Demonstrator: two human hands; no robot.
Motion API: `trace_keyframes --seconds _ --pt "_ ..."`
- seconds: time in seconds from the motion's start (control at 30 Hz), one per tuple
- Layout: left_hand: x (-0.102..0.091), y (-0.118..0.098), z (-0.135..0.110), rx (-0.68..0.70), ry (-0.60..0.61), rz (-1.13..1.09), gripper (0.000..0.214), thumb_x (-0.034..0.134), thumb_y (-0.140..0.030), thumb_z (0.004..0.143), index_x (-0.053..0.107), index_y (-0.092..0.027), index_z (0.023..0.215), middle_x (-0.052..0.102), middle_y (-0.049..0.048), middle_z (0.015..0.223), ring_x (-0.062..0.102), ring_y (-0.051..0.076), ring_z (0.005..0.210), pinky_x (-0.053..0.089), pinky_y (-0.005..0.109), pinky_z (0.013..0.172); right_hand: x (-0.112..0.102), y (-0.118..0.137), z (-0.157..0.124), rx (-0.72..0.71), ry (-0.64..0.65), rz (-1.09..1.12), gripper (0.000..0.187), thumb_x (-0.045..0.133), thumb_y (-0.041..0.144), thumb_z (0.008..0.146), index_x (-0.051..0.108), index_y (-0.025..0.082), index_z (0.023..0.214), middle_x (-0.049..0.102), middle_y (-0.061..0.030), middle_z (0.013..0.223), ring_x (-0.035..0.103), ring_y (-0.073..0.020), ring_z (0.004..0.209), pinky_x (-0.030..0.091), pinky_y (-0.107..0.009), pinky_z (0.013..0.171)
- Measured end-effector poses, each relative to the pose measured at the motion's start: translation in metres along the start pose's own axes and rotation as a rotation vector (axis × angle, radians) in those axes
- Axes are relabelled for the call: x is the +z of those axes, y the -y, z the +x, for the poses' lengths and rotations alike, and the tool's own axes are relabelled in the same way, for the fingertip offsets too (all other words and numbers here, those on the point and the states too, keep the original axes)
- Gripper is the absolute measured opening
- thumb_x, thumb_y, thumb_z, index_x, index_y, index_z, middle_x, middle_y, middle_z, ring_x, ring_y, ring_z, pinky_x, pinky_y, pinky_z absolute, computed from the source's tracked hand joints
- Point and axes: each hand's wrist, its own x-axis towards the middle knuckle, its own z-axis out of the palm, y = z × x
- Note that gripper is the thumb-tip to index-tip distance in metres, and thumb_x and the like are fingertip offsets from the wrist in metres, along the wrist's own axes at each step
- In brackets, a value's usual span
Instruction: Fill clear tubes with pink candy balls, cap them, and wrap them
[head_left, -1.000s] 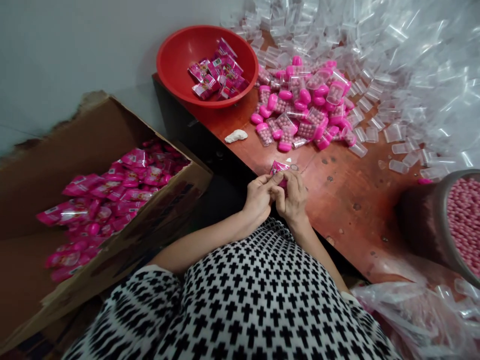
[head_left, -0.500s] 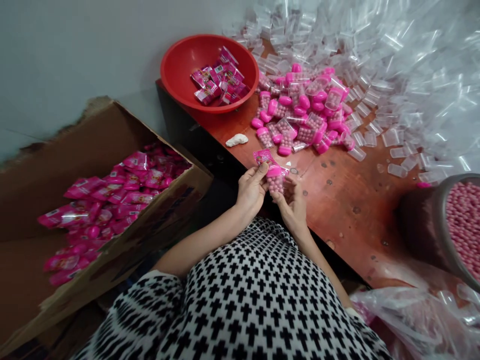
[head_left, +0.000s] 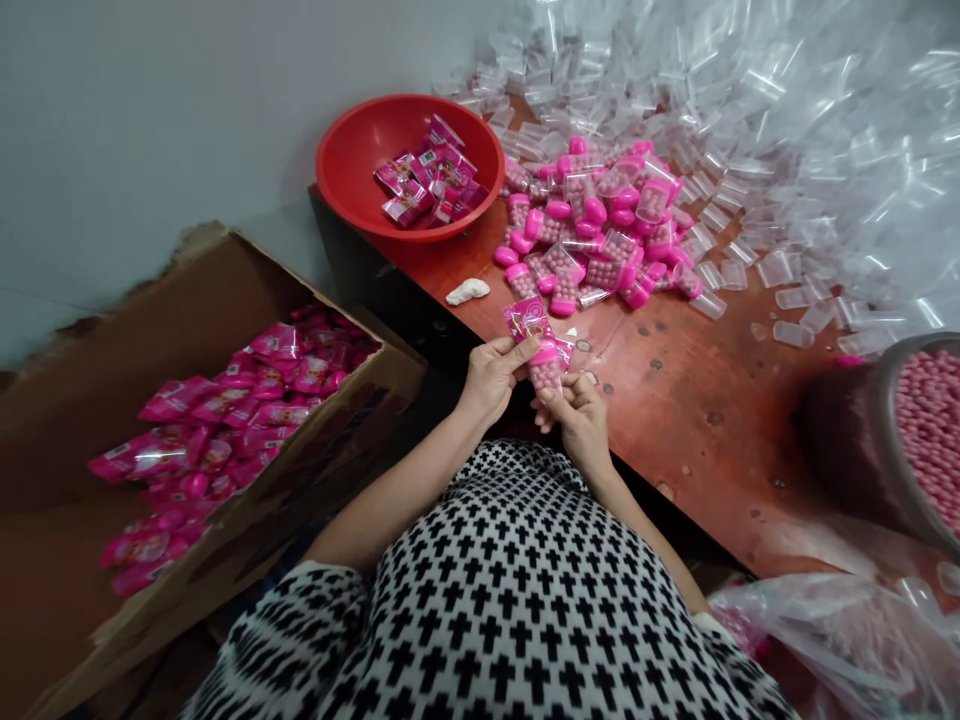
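Note:
My left hand (head_left: 491, 378) pinches a pink printed wrapper (head_left: 526, 317) near the table's front edge, its thumb on top. My right hand (head_left: 576, 412) grips the lower end of a clear candy jar (head_left: 545, 370) with pink balls inside and a pink cap. The jar's capped end lies at the wrapper's lower part; whether it is inside the wrapper I cannot tell. Beyond the hands lies a heap of filled, pink-capped jars (head_left: 600, 225). A red bowl (head_left: 330, 190) at the table's left corner holds several flat pink wrappers (head_left: 439, 175).
A cardboard box (head_left: 375, 390) at the left holds filled pink packets (head_left: 225, 405). Many clear cups (head_left: 787, 150) cover the table's back right. A bucket of pink balls (head_left: 930, 430) stands at the right, above a plastic bag (head_left: 817, 630). A white lump (head_left: 467, 291) lies near the table edge.
The view has shifted slightly. Both hands still hold the wrapper and jar together; the right hand's fingers have moved down toward the jar's lower end.

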Motion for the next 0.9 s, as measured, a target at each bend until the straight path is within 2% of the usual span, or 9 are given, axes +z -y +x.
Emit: trace_keyframes --seconds 0.1,0.2,0.27,0.5,0.57,0.73,0.9 --pt "0.000 0.001 -0.001 -0.001 0.016 0.025 0.037 0.092 -0.033 0.051 0.069 -0.009 0.067 0.067 0.0016 0.063 0.062 0.012 0.058 0.052 0.024 0.060 -0.001 -0.003 0.001 -0.003 -0.011 0.050 0.033 0.073 0.045 0.076 0.055 0.022 0.089 0.068 0.0042 0.066 0.059 -0.0097 0.045 0.048 -0.021 0.040" --pt "0.002 0.004 -0.003 -0.004 -0.008 0.045 0.038 0.092 -0.034 0.050 0.070 -0.009 0.066 0.066 0.0021 0.061 0.063 0.012 0.058 0.053 0.025 0.062 -0.003 -0.009 0.001 -0.131 -0.122 -0.092 0.032 0.075 0.040 0.076 0.059 0.021 0.096 0.067 0.0045 0.070 0.062 -0.0093 0.053 0.053 -0.022 0.049" --pt "0.002 0.005 -0.004 0.016 -0.023 0.063 0.037 0.092 -0.035 0.051 0.070 -0.009 0.066 0.067 0.0018 0.062 0.063 0.012 0.058 0.054 0.025 0.063 -0.005 -0.010 0.002 -0.178 -0.147 -0.144 0.032 0.075 0.039 0.076 0.060 0.021 0.098 0.066 0.0048 0.071 0.062 -0.0087 0.053 0.053 -0.022 0.050" --pt "-0.005 -0.001 -0.001 -0.074 0.046 0.081 0.038 0.090 -0.037 0.056 0.067 -0.008 0.067 0.068 0.0026 0.063 0.063 0.011 0.056 0.053 0.024 0.061 -0.001 -0.005 0.003 -0.014 0.026 0.074 0.036 0.075 0.046 0.074 0.054 0.021 0.088 0.068 0.0043 0.064 0.057 -0.0090 0.043 0.046 -0.020 0.038" --pt "-0.006 -0.003 0.001 -0.092 0.050 0.088 0.037 0.091 -0.035 0.055 0.067 -0.008 0.065 0.068 0.0028 0.062 0.063 0.012 0.056 0.054 0.025 0.063 -0.002 -0.009 0.003 -0.033 0.006 0.050 0.035 0.074 0.046 0.075 0.054 0.021 0.088 0.067 0.0042 0.064 0.058 -0.0095 0.045 0.047 -0.020 0.040" --pt "-0.008 -0.008 0.004 -0.128 0.074 0.104 0.036 0.092 -0.030 0.053 0.064 -0.009 0.061 0.072 0.0047 0.068 0.068 0.013 0.063 0.056 0.026 0.069 -0.006 -0.021 0.002 -0.173 -0.140 -0.169 0.033 0.075 0.044 0.076 0.058 0.022 0.095 0.070 0.0014 0.079 0.063 -0.0111 0.059 0.054 -0.024 0.052" --pt "-0.011 -0.009 0.004 -0.099 0.034 0.130 0.039 0.093 -0.031 0.052 0.060 -0.011 0.057 0.070 0.0025 0.066 0.068 0.015 0.062 0.059 0.031 0.072 -0.002 -0.012 0.002 -0.047 -0.047 0.048 0.036 0.075 0.047 0.073 0.055 0.021 0.088 0.067 0.0049 0.064 0.057 -0.0087 0.043 0.047 -0.020 0.039"
